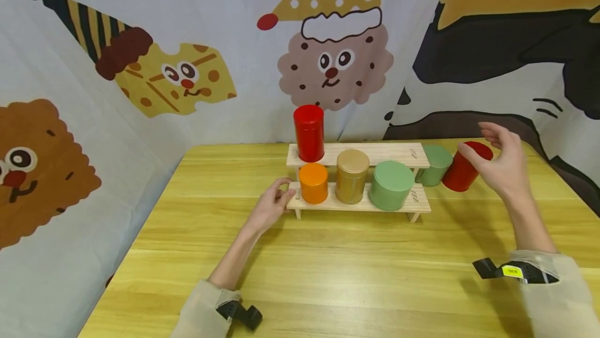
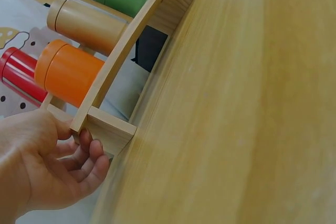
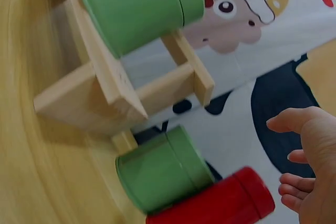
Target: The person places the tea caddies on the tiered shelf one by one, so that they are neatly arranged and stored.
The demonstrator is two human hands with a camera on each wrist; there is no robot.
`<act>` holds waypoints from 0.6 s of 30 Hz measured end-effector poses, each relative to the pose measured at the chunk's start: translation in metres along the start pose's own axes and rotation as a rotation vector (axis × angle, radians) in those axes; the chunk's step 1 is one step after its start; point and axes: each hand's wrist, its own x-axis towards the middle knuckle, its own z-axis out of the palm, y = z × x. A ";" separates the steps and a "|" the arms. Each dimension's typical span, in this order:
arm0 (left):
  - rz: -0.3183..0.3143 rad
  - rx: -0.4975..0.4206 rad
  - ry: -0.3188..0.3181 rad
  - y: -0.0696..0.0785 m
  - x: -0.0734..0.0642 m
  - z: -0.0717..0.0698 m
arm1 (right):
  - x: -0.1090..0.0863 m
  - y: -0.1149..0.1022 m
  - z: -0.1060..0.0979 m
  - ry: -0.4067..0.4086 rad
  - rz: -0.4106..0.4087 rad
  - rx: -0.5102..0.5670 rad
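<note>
A two-tier wooden shelf [image 1: 356,205] stands on the table, and my left hand [image 2: 58,161] pinches the left end of its lower board between thumb and fingers. That board carries an orange tin [image 1: 314,184], a gold tin [image 1: 352,179] and a wide green tin [image 1: 391,187]. On the upper board, at its left end, is a tall red tin [image 1: 309,135]. My right hand [image 1: 503,163] is raised with nothing in it, fingers loosely bent, near a second red tin [image 3: 220,200] beside the shelf. Next to that one stands another green tin [image 3: 163,169].
The light wood table [image 1: 328,275] reaches back to a hanging cloth [image 1: 211,25] printed with cartoon food figures. Black wrist cameras are strapped over both sleeves [image 1: 553,296].
</note>
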 end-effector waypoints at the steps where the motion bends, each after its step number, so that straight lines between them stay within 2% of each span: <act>1: 0.000 0.001 0.000 0.000 0.000 0.000 | -0.001 0.002 -0.001 -0.007 0.019 -0.013; 7: 0.003 0.004 0.000 0.001 0.000 0.000 | 0.000 0.017 -0.005 -0.107 0.103 -0.065; 12: -0.002 0.011 -0.003 0.001 0.000 0.000 | 0.000 0.030 -0.004 -0.181 0.121 -0.059; 18: -0.003 0.003 0.002 0.001 0.000 0.000 | 0.000 0.039 -0.001 -0.212 0.116 -0.095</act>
